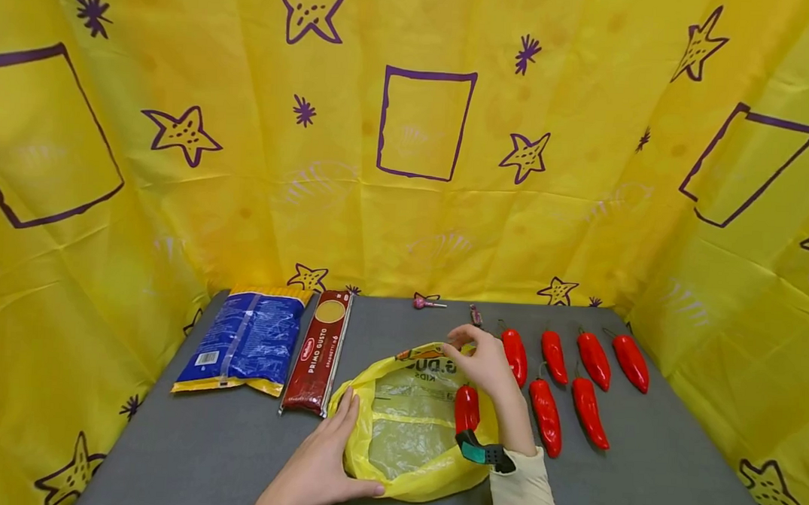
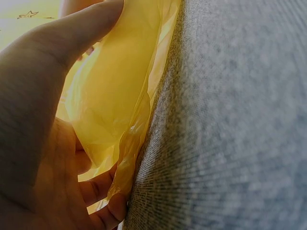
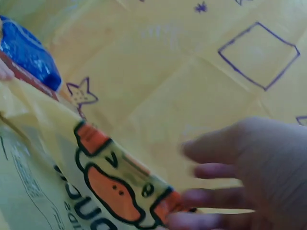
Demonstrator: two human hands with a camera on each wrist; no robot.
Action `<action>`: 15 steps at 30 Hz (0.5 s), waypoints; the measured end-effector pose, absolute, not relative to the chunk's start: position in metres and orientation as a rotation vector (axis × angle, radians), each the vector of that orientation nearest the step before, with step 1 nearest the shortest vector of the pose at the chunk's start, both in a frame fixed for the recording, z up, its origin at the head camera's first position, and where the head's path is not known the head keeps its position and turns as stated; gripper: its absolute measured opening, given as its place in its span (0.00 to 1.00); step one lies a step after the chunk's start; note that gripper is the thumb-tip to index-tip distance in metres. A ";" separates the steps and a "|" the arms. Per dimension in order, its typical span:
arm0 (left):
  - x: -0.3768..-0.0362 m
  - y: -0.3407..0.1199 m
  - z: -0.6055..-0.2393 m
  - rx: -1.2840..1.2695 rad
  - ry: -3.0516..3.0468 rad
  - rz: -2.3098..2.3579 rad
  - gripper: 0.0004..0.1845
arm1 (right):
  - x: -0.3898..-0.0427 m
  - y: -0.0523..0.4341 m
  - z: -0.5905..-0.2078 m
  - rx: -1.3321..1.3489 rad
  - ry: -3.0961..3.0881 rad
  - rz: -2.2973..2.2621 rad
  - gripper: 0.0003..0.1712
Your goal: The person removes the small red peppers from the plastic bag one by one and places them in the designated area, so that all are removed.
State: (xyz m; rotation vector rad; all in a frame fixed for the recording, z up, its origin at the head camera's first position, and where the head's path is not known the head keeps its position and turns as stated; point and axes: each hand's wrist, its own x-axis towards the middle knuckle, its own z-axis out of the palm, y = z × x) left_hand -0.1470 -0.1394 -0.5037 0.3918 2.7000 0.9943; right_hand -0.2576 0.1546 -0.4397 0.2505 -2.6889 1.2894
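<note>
A yellow plastic bag (image 1: 428, 481) stands with its mouth spread wide, printed letters showing on its far inner wall. My left hand (image 1: 328, 456) rests against the bag's near left side, fingers along the left rim and thumb at the front; in the left wrist view its fingertips touch the folded plastic. At the far right rim is my right hand (image 1: 484, 361), its fingers loosely bent and spread beside the printed edge in the right wrist view, pinching nothing. A red pepper (image 1: 467, 407) shows within the bag's mouth, its lower end hidden behind the wrist camera (image 1: 482, 452).
Several red peppers (image 1: 593, 359) lie right of the bag on the grey table (image 1: 186, 446). To the left are a blue packet (image 1: 254, 344) and a red spaghetti pack (image 1: 317, 354). A lollipop (image 1: 421, 303) and a small wrapped sweet (image 1: 475, 316) lie at the back.
</note>
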 end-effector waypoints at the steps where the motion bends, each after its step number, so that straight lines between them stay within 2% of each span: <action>1: -0.147 -0.140 -0.503 0.396 2.702 0.996 0.78 | -0.259 0.156 -0.441 0.285 -2.736 1.274 0.10; 4: -0.148 -0.140 -0.503 0.420 2.718 0.998 0.78 | -0.262 0.162 -0.445 0.370 -2.859 1.219 0.08; 15: -0.148 -0.143 -0.508 0.435 2.701 0.997 0.78 | -0.255 0.167 -0.454 0.448 -3.049 0.974 0.12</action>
